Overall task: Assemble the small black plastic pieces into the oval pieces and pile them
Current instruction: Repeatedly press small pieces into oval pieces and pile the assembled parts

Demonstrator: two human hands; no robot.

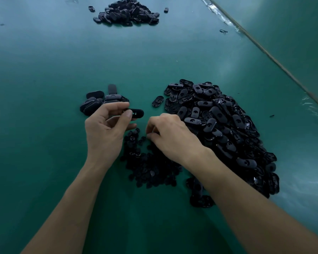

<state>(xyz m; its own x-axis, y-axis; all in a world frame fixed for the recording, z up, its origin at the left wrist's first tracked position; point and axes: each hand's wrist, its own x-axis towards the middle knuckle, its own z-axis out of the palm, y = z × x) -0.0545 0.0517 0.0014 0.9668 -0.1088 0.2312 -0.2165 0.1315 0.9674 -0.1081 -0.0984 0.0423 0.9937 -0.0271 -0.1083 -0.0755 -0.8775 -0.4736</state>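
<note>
Oval piece: glossy black with rounded ends and a small slot in its face, sticking out to the right of the left thumb.
Left hand: thumb and curled fingertips pinch one end of the oval piece.
Right hand: fingers bent down onto the small black plastic pieces; whether they hold one cannot be told.
Small pile: oval pieces just beyond the left fingers.

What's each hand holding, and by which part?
Left hand pinches an oval piece by one end, between thumb and forefinger. Right hand is curled over the small pieces; whether it holds one cannot be told.
</note>
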